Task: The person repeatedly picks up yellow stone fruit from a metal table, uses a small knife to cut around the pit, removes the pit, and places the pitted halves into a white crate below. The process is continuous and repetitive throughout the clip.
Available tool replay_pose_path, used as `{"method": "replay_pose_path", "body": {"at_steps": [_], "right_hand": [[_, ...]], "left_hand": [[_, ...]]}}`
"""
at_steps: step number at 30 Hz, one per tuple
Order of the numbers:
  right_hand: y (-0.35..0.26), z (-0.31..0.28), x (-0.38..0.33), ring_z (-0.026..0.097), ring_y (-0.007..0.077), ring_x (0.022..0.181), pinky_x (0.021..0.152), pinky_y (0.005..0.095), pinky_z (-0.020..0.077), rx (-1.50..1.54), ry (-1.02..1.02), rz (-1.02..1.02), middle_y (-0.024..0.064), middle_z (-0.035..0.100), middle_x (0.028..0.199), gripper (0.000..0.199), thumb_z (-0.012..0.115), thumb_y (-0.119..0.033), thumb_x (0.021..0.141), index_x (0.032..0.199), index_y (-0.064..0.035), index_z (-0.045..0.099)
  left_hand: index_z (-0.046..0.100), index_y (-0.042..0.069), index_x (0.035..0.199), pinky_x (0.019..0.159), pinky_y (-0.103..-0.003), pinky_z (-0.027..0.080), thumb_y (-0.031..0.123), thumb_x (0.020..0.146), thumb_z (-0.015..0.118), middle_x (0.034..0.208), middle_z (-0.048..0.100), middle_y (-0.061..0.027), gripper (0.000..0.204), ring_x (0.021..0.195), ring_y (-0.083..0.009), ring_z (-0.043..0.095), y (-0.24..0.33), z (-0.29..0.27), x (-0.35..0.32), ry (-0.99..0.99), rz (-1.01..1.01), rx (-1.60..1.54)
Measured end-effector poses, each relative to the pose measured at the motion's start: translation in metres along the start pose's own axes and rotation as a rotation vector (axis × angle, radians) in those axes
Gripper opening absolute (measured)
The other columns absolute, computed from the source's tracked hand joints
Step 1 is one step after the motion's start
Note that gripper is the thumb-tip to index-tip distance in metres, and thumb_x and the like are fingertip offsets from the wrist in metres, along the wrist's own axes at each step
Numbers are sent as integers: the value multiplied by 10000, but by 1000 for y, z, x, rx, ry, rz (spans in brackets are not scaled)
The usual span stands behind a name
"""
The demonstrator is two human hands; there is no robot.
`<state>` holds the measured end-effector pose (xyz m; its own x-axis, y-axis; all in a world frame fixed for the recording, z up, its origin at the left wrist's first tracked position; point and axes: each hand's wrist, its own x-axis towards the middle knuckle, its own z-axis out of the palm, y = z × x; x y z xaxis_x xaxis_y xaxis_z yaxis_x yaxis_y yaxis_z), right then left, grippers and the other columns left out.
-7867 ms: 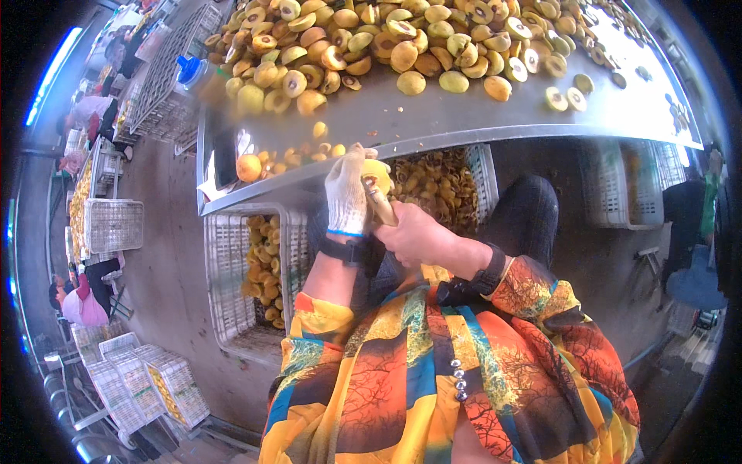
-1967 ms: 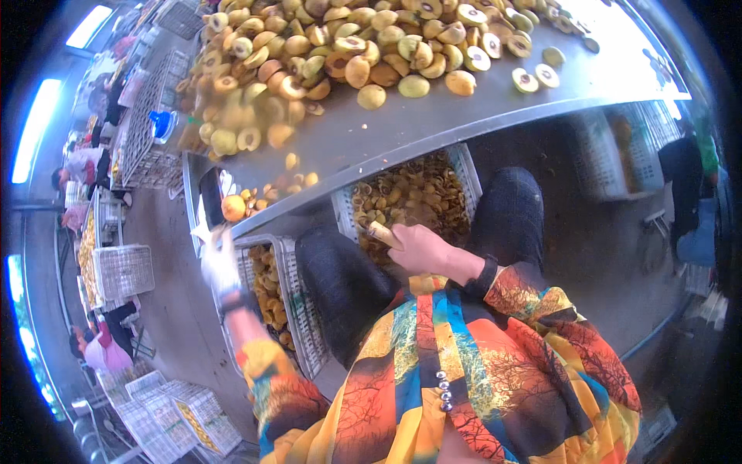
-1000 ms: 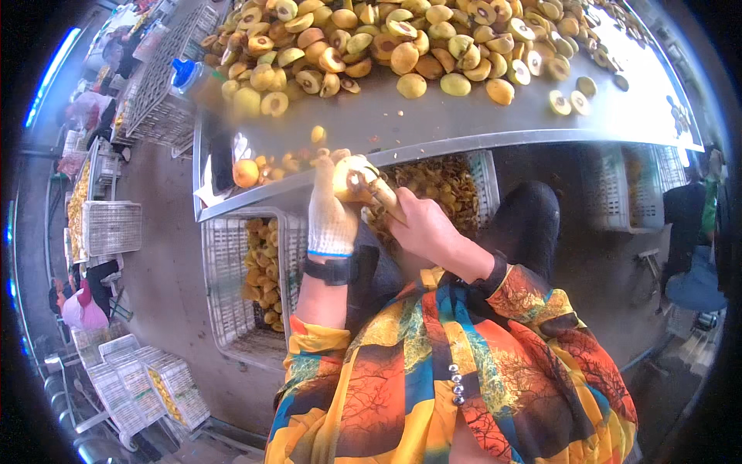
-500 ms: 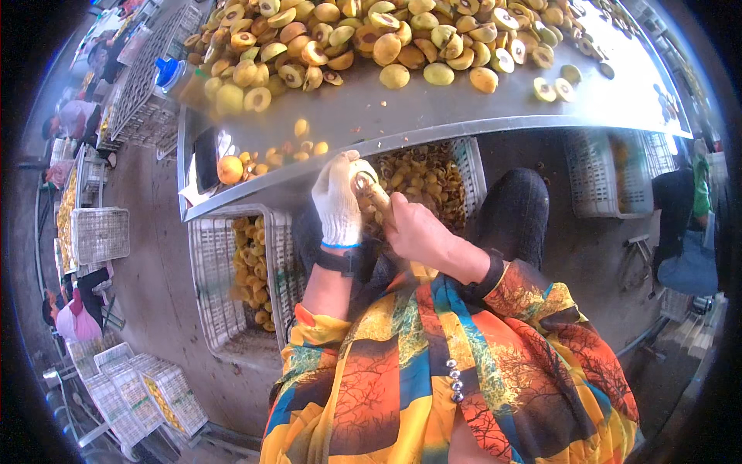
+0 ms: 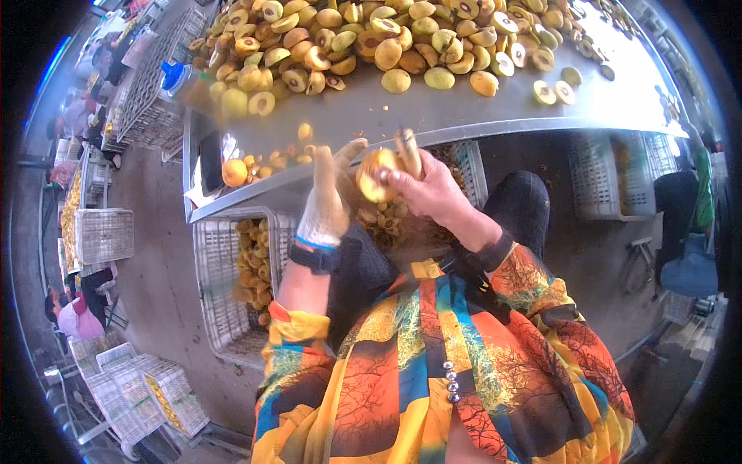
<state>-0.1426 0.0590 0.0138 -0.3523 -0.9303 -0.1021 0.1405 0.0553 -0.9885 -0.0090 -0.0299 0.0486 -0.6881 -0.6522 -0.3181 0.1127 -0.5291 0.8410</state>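
My left hand (image 5: 331, 197), in a white knitted glove with yellowed fingers, is raised with its fingers apart and nothing in it. Just to its right, my bare right hand (image 5: 434, 189) is closed around the handle of a wooden-handled tool (image 5: 408, 147), its thin dark tip pointing up. The same hand's thumb presses a yellow fruit half (image 5: 374, 179) against the tool. Both hands are over my lap, by the near edge of the metal table (image 5: 433, 108). A large heap of halved stone fruit (image 5: 340, 39) covers the far part of the table.
Below my hands a crate (image 5: 473, 174) contains cut fruit pieces. Another white crate (image 5: 224, 286) with fruit stands at my left knee. A blue-capped bottle (image 5: 176, 77) and a dark flat object (image 5: 209, 158) are at the table's left end. Other people and stacked crates (image 5: 104, 236) line the left side.
My left hand has let go of the fruit and opened, moving slightly left. My right hand has risen with the tool and now has the fruit half under its thumb.
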Motion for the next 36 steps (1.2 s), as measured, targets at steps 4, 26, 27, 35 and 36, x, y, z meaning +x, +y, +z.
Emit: {"method": "replay_pose_path", "body": {"at_steps": [4,26,27,35,36], "right_hand": [[-6,34,3,392,55,363,314,213,314,350,210,242,24,538,614,236,584,-203,868,935,-5,474],[-2,30,-35,567,461,737,622,468,452,-657,-164,93,298,572,734,237,547,-127,797,885,63,436],[0,29,-36,568,460,740,622,466,453,-661,-198,85,299,574,741,233,542,-120,791,888,67,441],[-28,34,-29,555,213,460,416,326,440,-299,-231,365,134,549,578,196,512,-106,769,883,50,474],[-26,35,-29,533,166,396,353,298,424,-241,-238,371,105,532,531,179,502,-100,768,868,45,470]], "left_hand": [[471,55,1179,700,-300,491,645,842,355,1088,562,-88,690,885,-203,588,-36,7,9,284,191,-120],[599,-23,986,646,-238,469,365,940,415,819,607,-52,432,699,-115,568,-45,-17,21,374,534,480],[627,-20,933,589,-213,459,339,925,459,732,611,-32,396,642,-95,565,-39,-15,21,361,444,439],[568,-8,1079,661,-255,503,283,879,569,927,627,-118,352,736,-162,606,-25,-15,16,108,402,125],[582,-5,1035,627,-257,508,232,882,569,874,632,-126,282,698,-162,608,-29,-12,16,181,392,39]]}}
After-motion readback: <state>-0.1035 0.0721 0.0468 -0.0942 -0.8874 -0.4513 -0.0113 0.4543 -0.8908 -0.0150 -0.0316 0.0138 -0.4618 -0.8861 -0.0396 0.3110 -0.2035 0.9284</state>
